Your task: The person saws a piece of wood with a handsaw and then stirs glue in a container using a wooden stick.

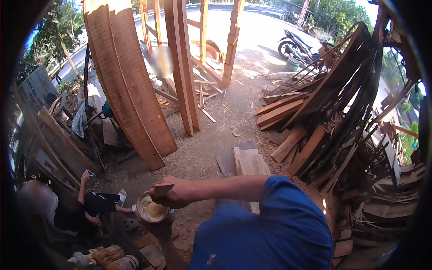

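My left hand (160, 228) is closed around a small round tub (140, 214) from below and holds it up in front of my body. Inside the tub is a thick cream-coloured paste (152, 209). Just over its rim, my right hand (176, 192) grips a small flat brown piece (163, 188), which looks like a wooden scraper. I cannot tell whether the hidden end of this piece touches the paste. My right arm reaches across from the blue sleeve.
At the lower left sits a person (67, 207) holding a small object. Several bottles (108, 256) lie nearby. Tall planks (130, 90) stand ahead, pale boards (252, 164) lie on the ground, and a large wood pile (328, 121) fills the right. A motorcycle (299, 47) is parked beyond.
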`<state>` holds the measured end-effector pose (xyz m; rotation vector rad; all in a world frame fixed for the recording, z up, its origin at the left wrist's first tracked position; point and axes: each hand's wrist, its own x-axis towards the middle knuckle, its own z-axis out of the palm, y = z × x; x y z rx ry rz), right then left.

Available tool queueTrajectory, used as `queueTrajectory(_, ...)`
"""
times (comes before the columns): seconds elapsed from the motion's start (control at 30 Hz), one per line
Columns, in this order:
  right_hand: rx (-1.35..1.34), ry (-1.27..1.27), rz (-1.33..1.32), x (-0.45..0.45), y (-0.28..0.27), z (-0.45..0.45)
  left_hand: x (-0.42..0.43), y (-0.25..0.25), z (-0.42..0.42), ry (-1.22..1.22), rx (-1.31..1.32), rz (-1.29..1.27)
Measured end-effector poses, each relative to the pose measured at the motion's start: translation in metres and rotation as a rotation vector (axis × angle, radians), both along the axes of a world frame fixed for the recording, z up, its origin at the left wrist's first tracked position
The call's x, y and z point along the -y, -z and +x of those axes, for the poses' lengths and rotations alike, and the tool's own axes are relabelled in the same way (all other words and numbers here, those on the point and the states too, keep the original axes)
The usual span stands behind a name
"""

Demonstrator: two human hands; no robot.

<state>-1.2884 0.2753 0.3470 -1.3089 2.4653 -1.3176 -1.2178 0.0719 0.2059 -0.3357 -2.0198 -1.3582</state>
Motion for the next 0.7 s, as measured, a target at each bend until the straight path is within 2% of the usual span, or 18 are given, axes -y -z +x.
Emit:
queueTrajectory(0.03,-0.010,-0.028,0.072,0.001,0.004,0.007,-0.001,0.007,0.001,-0.003,-0.001,0.004)
queueTrajectory(0.07,-0.022,-0.076,-0.070,0.011,0.020,0.011,-0.001,0.012,0.005,-0.011,0.061,-0.026)
queueTrajectory(0.1,-0.134,-0.123,-0.099,0.017,0.033,0.010,-0.003,0.015,0.005,-0.019,0.118,-0.053)
queueTrajectory(0.13,-0.069,-0.092,-0.011,0.018,0.035,0.001,-0.010,-0.001,0.008,0.017,0.078,-0.128)
queueTrajectory(0.17,0.001,-0.063,0.073,0.017,0.028,-0.005,-0.013,-0.001,0.008,0.012,0.082,-0.131)
queueTrajectory(0.3,-0.072,-0.061,0.004,-0.012,-0.015,-0.003,-0.012,-0.017,-0.003,-0.099,-0.007,-0.128)
queueTrajectory(0.37,-0.139,-0.210,-0.060,-0.004,-0.008,0.015,-0.005,-0.002,0.001,0.053,0.121,0.098)
queueTrajectory(0.43,-0.149,-0.243,-0.167,0.002,-0.011,0.010,-0.004,0.006,0.002,0.096,0.214,-0.079)
queueTrajectory(0.47,-0.122,-0.233,-0.104,-0.004,-0.019,0.000,-0.009,0.001,-0.004,0.070,0.070,-0.233)
queueTrajectory(0.5,-0.113,-0.150,-0.075,-0.006,-0.009,-0.010,-0.013,-0.005,-0.011,0.043,-0.023,-0.263)
queueTrajectory(0.57,-0.099,-0.019,-0.008,-0.014,-0.009,-0.014,-0.005,-0.031,-0.008,0.027,-0.001,-0.223)
queueTrajectory(0.63,-0.079,-0.031,0.007,-0.018,-0.008,-0.004,0.000,-0.013,-0.011,-0.072,0.002,-0.140)
queueTrajectory(0.7,-0.095,-0.208,-0.062,-0.012,-0.014,0.003,-0.006,-0.019,-0.009,-0.038,-0.001,-0.145)
